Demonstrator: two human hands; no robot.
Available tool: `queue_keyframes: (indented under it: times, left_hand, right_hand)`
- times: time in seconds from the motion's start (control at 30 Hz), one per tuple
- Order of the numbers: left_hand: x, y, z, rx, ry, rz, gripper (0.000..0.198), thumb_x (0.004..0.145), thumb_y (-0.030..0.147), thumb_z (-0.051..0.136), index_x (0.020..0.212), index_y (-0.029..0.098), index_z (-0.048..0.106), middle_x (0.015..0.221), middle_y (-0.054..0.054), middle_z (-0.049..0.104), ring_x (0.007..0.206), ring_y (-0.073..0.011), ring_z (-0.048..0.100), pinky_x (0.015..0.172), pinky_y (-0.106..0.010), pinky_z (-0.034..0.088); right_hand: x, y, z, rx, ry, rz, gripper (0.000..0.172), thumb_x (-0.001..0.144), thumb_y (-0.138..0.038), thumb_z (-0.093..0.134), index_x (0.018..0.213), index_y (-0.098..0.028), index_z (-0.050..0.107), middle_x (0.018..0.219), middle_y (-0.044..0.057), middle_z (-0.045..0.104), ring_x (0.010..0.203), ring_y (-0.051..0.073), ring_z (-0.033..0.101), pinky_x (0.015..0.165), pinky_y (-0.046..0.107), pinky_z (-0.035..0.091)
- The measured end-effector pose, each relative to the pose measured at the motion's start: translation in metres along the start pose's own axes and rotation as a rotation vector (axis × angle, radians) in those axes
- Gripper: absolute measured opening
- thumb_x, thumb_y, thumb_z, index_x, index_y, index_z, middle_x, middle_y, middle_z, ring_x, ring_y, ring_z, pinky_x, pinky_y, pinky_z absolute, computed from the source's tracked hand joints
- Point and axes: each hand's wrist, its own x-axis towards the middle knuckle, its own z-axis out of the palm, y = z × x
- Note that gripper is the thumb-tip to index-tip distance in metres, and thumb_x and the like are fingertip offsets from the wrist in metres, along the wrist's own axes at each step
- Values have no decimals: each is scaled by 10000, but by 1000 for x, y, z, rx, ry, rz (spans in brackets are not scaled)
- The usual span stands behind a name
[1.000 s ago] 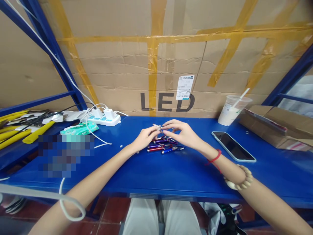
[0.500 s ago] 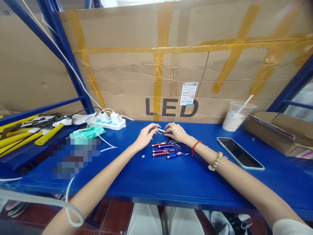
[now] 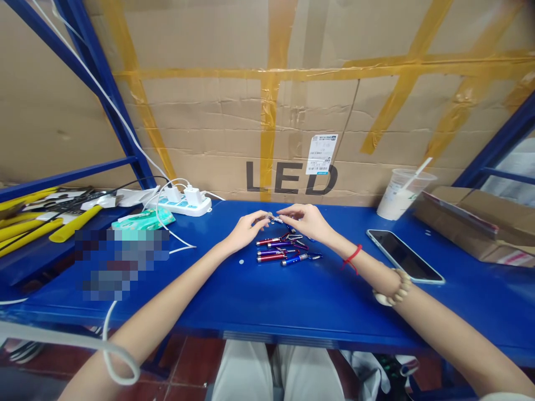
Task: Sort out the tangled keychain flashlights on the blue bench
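Observation:
My left hand [image 3: 249, 229] pinches a small silvery piece [image 3: 270, 215] at its fingertips, above the blue table. Opposite it, my right hand [image 3: 310, 223] has its thumb and fingers closed on a small silvery cylinder [image 3: 277, 220]. A blue part shows under the right fingers; whether it joins the cylinder I cannot tell. Just nearer to me lie several keychain flashlights with carabiner clips, among them a red flashlight [image 3: 271, 258] and a blue flashlight [image 3: 294, 259]. A small pale disc [image 3: 241, 262] lies left of them.
A phone [image 3: 403, 256], a plastic cup with a straw [image 3: 397, 200] and an open cardboard box [image 3: 463, 234] are on the right. To the left are a power strip [image 3: 188, 207], a green tissue pack [image 3: 144, 219], white cables and yellow-handled tools [image 3: 75, 224]. A large taped carton [image 3: 217, 122] stands behind.
My right hand has lifted slightly and its wrist has turned, with the fingers more stretched out. My left hand stays nearly in place. The view has shifted a little.

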Motion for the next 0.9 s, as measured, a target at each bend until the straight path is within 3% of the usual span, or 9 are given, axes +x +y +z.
queue_keyframes:
  times: [0.2, 0.33, 0.57, 0.77, 0.9]
  left_hand:
    - [2, -2, -1, -67, 32, 19, 193, 814, 301, 497, 954, 175, 537, 869, -47, 652, 840, -163, 616, 614, -223, 467]
    - [2, -1, 0, -91, 58, 12, 188, 766, 313, 573, 882, 180, 511, 891, -49, 654, 841, -172, 627, 609, -230, 483]
    - [8, -10, -13, -34, 294, -70, 232, 730, 351, 609, 859, 170, 544, 836, -29, 611, 645, -125, 616, 591, -242, 489]
    - [10, -11, -16, 38, 378, -59, 222, 761, 342, 582, 903, 171, 584, 834, -34, 640, 632, -126, 603, 612, -248, 484]
    - [9, -8, -14, 63, 400, -43, 207, 792, 307, 542, 927, 164, 604, 836, -40, 653, 657, -127, 595, 643, -246, 475]
  right_hand:
    - [-6, 26, -2, -39, -118, 119, 184, 726, -287, 663, 825, -147, 732, 759, 58, 731, 679, 167, 663, 624, 258, 504]
    - [-6, 36, 4, -25, -159, 101, 209, 753, -300, 635, 863, -149, 730, 803, 53, 734, 685, 159, 658, 621, 251, 500]
    - [16, 34, 18, -162, -317, -52, 172, 775, -270, 627, 870, -179, 737, 890, 49, 723, 794, 164, 649, 728, 253, 486]
    - [41, 41, -4, -302, -156, -17, 193, 803, -257, 604, 944, -188, 716, 924, 51, 708, 762, 153, 627, 710, 265, 484]
    - [42, 34, -2, -270, -215, -162, 198, 813, -230, 605, 981, -191, 702, 955, 48, 689, 803, 154, 627, 722, 263, 483]
